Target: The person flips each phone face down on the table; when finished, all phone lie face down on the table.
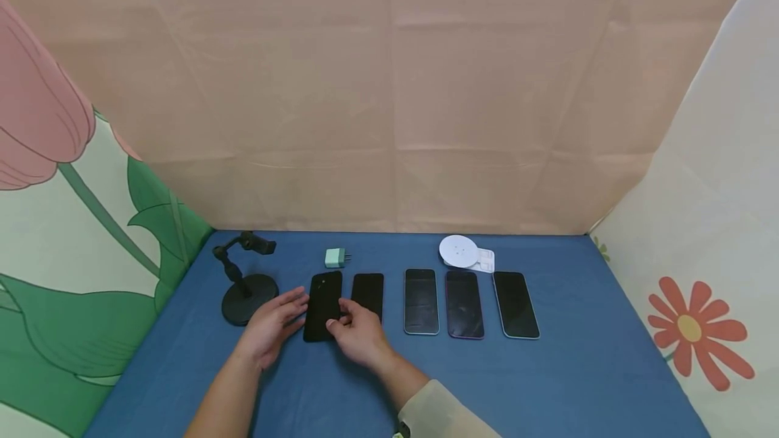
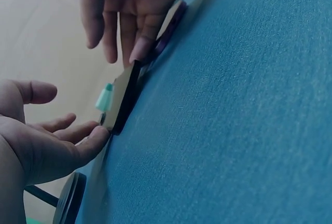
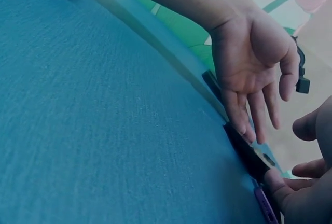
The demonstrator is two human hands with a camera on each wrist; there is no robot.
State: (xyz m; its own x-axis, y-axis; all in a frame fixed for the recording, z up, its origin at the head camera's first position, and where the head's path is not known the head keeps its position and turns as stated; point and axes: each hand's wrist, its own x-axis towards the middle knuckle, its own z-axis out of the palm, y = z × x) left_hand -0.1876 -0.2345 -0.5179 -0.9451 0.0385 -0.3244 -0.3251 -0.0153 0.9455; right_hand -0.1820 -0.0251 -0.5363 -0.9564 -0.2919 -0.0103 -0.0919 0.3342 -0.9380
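Note:
A black smartphone [image 1: 322, 309] lies back up on the blue cloth, between both hands in the head view. My left hand [image 1: 275, 326] is at its left edge, fingers stretched out; in the left wrist view the fingertips [image 2: 98, 138] meet the near end of the phone [image 2: 124, 97]. At the opposite edge is my right hand [image 1: 360, 335], its thumb overlapping the phone's lower right corner in the head view. The right wrist view shows this hand's lowest fingertip [image 3: 274, 178] against the phone [image 3: 246, 151]. A second dark phone [image 1: 368, 293] sits partly behind the right hand.
Three more phones lie to the right: one grey-edged [image 1: 421, 303], one purple-edged [image 1: 464, 305], one pale-edged [image 1: 516, 305]. Behind them is a round white disc [image 1: 458, 251] on a white card-like piece [image 1: 485, 261]. A mint plug adapter [image 1: 335, 257] and a black jointed stand [image 1: 249, 296] are farther left.

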